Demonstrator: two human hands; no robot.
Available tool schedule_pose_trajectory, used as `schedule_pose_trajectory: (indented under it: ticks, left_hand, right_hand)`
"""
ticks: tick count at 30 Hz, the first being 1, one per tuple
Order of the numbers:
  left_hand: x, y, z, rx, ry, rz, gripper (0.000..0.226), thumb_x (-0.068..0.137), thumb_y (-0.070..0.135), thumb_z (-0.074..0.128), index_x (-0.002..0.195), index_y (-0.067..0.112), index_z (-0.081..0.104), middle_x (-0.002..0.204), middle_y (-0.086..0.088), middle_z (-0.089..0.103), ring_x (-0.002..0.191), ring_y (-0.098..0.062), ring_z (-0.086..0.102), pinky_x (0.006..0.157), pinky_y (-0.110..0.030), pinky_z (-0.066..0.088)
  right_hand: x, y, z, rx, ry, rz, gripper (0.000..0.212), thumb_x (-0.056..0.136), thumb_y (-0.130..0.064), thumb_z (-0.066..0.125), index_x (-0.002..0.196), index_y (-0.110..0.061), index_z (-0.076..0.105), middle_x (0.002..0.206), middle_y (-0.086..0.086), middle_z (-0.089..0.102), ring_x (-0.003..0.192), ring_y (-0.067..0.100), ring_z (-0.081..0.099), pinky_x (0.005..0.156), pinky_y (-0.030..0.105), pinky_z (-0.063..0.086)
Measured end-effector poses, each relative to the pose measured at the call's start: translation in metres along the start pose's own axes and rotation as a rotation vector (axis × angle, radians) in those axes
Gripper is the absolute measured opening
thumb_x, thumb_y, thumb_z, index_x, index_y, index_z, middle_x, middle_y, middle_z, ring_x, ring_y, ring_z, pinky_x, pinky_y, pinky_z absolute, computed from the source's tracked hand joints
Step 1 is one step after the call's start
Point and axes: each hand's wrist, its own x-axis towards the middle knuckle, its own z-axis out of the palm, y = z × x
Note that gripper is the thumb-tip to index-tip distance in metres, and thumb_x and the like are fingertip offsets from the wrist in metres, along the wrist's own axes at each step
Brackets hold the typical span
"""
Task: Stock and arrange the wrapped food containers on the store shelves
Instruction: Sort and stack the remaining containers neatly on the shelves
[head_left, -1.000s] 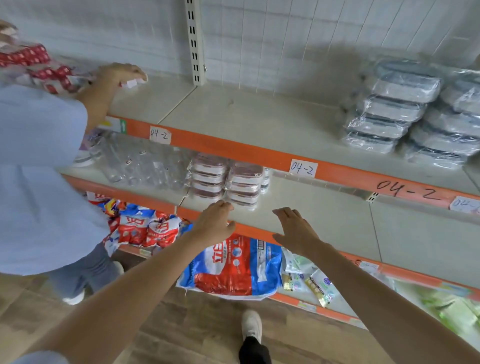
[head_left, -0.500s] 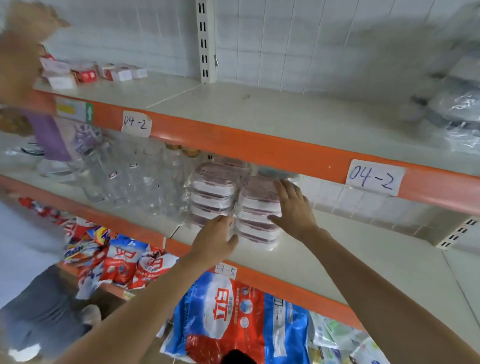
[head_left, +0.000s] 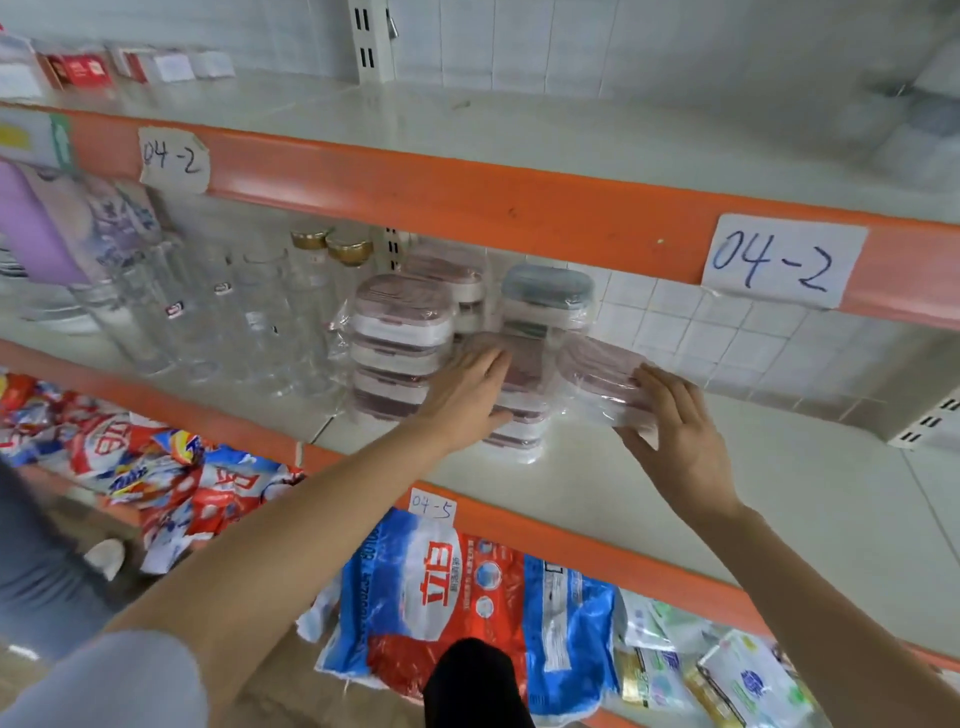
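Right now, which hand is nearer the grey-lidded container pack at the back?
Left. The left hand rests on the stack just in front of the grey-lidded pack; the right hand holds a tilted pink pack further right.

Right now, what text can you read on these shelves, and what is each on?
"04-2": paper tag on upper orange shelf edge, left.
"04-2": paper tag, same edge, right.
"04-5": small tag on lower shelf edge.
Detergent bag print, red boxes: unreadable.
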Motion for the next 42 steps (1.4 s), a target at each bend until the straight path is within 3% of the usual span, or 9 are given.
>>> schedule_pose_trajectory:
  ticks: [3,14,16,18,22,28,31,36,42]
  left_hand:
    - [0.019,0.009,0.007,0.140,-0.056,0.017,0.092,0.087,0.050,0.056,0.150,0.003,0.008,0.158,-0.013,0.010,0.146,-0.027,0.006,0.117,-0.036,-0.003]
    - [-0.042,0.007,-0.031,0.167,-0.108,0.179,0.070,0.099,0.036,0.041,0.148,0.009,0.000,0.157,-0.007,-0.002,0.146,-0.018,0.002,0.111,-0.028,-0.015]
    - [-0.069,0.007,-0.058,0.122,-0.133,0.206,0.071,0.097,0.037,0.047,0.145,0.010,0.003,0.155,-0.007,0.001,0.146,-0.018,0.011,0.114,-0.030,-0.008]
    - [-0.097,0.010,-0.095,0.080,-0.082,0.274,0.075,0.084,0.029,0.069,0.141,0.003,0.029,0.148,-0.015,0.030,0.135,-0.026,0.039,0.114,-0.038,0.020]
    - [-0.143,0.011,-0.168,-0.028,0.070,0.305,0.075,0.057,0.025,0.091,0.119,-0.005,0.061,0.125,-0.018,0.060,0.112,-0.029,0.061,0.090,-0.045,0.050]
    - [-0.153,-0.013,-0.278,-0.053,0.309,0.308,0.057,0.082,0.030,0.063,0.124,-0.008,0.056,0.129,-0.021,0.057,0.115,-0.034,0.058,0.092,-0.049,0.050]
    - [-0.136,-0.019,-0.313,-0.111,0.388,0.239,0.065,0.075,0.021,0.078,0.126,-0.009,0.053,0.132,-0.022,0.053,0.120,-0.035,0.054,0.096,-0.050,0.046]
    - [-0.092,-0.013,-0.324,-0.256,0.348,0.073,0.072,0.082,0.031,0.072,0.141,0.003,0.040,0.147,-0.008,0.040,0.136,-0.020,0.038,0.109,-0.022,0.023]
    - [-0.018,-0.004,-0.302,-0.254,0.188,0.036,0.068,0.078,0.036,0.074,0.135,0.010,0.048,0.137,-0.004,0.053,0.125,-0.020,0.049,0.110,-0.032,0.031]
  right_hand:
    - [-0.034,0.018,-0.007,-0.021,-0.022,0.077,0.059,0.067,-0.004,0.081,0.120,0.005,0.057,0.122,0.017,0.059,0.113,0.025,0.044,0.082,0.045,0.052]
    - [-0.076,-0.023,-0.039,-0.180,-0.200,0.119,0.065,0.047,0.000,0.091,0.105,0.011,0.065,0.107,0.025,0.066,0.094,0.041,0.066,0.083,0.058,0.048]
    - [-0.078,-0.046,-0.062,-0.177,-0.235,0.115,0.065,0.046,0.000,0.091,0.105,0.011,0.065,0.106,0.025,0.066,0.094,0.042,0.066,0.081,0.056,0.049]
    - [-0.077,-0.073,-0.091,-0.174,-0.251,0.068,0.066,0.045,-0.002,0.092,0.105,0.009,0.066,0.105,0.024,0.067,0.095,0.040,0.066,0.079,0.052,0.052]
    - [-0.065,-0.117,-0.152,-0.163,-0.258,-0.088,0.068,0.047,-0.005,0.091,0.108,0.007,0.066,0.110,0.019,0.067,0.105,0.032,0.061,0.083,0.043,0.053]
    - [-0.005,-0.157,-0.220,-0.149,-0.075,-0.287,0.040,0.080,-0.013,0.061,0.114,0.007,0.061,0.115,0.021,0.063,0.115,0.028,0.044,0.094,0.039,0.038]
    - [0.031,-0.172,-0.237,-0.172,0.023,-0.294,0.047,0.073,-0.008,0.072,0.116,0.005,0.058,0.116,0.020,0.063,0.112,0.033,0.053,0.092,0.041,0.043]
    - [0.072,-0.166,-0.244,-0.147,0.013,-0.004,0.055,0.068,-0.003,0.080,0.118,0.008,0.059,0.122,0.022,0.059,0.112,0.039,0.057,0.093,0.047,0.046]
    - [0.132,-0.120,-0.225,-0.245,-0.184,0.097,0.056,0.081,-0.018,0.069,0.132,-0.008,0.046,0.135,0.005,0.047,0.127,0.025,0.037,0.101,0.028,0.023]
